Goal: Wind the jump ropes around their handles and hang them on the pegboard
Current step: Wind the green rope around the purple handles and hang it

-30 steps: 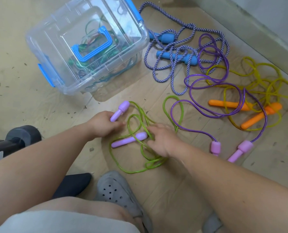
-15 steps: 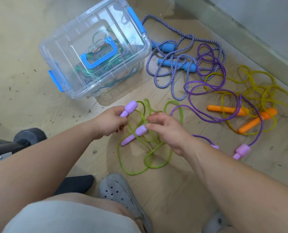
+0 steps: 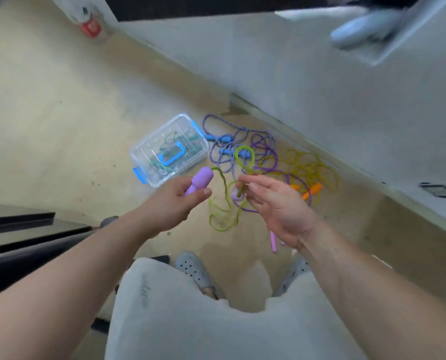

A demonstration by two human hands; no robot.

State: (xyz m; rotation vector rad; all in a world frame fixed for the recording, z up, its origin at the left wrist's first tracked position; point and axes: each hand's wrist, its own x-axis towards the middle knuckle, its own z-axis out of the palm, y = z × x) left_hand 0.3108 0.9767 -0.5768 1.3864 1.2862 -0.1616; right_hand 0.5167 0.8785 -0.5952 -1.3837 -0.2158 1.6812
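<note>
I look down from well above the floor at a green jump rope [image 3: 245, 157] with lilac handles, lifted off the ground. My left hand [image 3: 175, 203] grips one lilac handle [image 3: 201, 179], its knob end pointing up. My right hand [image 3: 279, 206] pinches the green cord just above the second lilac handle [image 3: 235, 197], the other fingers nearly straight. One loop of cord stands above my right fingers; more loops hang between my hands. A lilac stick [image 3: 273, 241] shows under my right wrist; I cannot tell which rope it belongs to.
On the floor lie a clear lidded box [image 3: 143, 157] with blue clips, a braided rope with blue handles [image 3: 227, 139], a purple rope [image 3: 266, 144] and a yellow rope [image 3: 310, 162] with orange handles [image 3: 312, 190]. A grey wall [image 3: 320, 100] runs along the right. Dark equipment [image 3: 16, 222] stands at left.
The view has risen far above the floor. Both hands have lifted the green rope off the ground, and my right hand has shifted from the handle to the cord.
</note>
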